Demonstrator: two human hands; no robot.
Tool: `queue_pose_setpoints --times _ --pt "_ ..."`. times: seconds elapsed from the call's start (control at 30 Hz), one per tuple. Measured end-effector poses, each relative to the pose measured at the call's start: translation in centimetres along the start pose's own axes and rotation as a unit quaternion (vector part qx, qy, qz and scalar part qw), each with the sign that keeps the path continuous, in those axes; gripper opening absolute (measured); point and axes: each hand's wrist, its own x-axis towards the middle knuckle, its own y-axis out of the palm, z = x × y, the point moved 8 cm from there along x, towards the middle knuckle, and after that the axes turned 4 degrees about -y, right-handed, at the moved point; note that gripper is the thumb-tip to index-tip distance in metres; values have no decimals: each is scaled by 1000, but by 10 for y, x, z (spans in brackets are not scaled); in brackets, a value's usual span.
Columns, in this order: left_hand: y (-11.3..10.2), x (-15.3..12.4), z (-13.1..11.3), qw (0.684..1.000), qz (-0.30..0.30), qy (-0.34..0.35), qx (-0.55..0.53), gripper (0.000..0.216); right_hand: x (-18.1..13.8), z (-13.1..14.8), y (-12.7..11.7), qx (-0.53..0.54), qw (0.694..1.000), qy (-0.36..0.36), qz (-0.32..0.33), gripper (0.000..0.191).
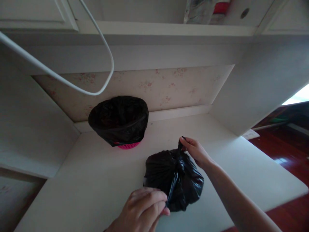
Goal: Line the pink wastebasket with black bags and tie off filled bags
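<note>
A filled black plastic garbage bag [160, 167] rests on the white desktop, its top gathered into a knot near the middle. Pinched in my left hand [145, 206] is one twisted end of the bag, pulled toward me. My right hand [193, 149] grips the opposite end at the far side, with a short tip poking out above the fingers. Both ends look stretched away from the knot. Behind and to the left stands a pink perforated wastebasket [129, 146] lined with another black bag [130, 130], its mouth open.
The white desktop [101, 177] runs between side panels, with flowered wallpaper [169, 85] behind. A white cable [79, 90] loops down at upper left. Overhead is a shelf [154, 28] holding a clear and red item [220, 8]. Reddish wooden floor [281, 148] shows at right.
</note>
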Motion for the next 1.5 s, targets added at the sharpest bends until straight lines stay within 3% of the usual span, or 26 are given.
queue_pose_setpoints --times 0.1,0.2,0.3,0.37,0.43,0.53,0.7,0.87,1.07,1.23,1.37,1.5 --pt "0 1 12 999 -14 -33 -20 15 -8 16 -1 -9 999 -30 -9 57" --pt "1 21 33 993 -31 -82 -82 13 -31 65 11 -45 991 -119 42 49" --pt "13 51 50 979 -18 -125 -159 14 -63 114 35 -113 949 -259 137 29" --pt "29 66 57 962 24 -159 -219 18 -81 128 42 -122 925 -327 153 14" --pt "41 73 66 943 49 -214 -252 21 -92 125 34 -76 922 -362 111 16" --pt "48 72 72 923 61 -260 -279 22 -102 98 16 -39 928 -368 50 22" --pt "42 71 68 909 48 -263 -321 31 -104 38 49 -266 913 -279 134 49" --pt "27 70 65 922 30 -234 -307 29 -95 30 69 -266 916 -269 132 48" --pt "0 37 108 911 1 -324 -254 35 -93 56 20 -247 900 -356 -40 41" --pt "-27 9 138 897 -26 -389 -208 37 -97 58 -31 -273 870 -391 -123 30" --pt "-59 -3 161 874 -128 -431 -183 36 -96 66 -81 -247 885 -334 -212 16" --pt "-88 -13 190 813 -259 -472 -221 39 -90 80 -122 -240 885 -256 -305 15"
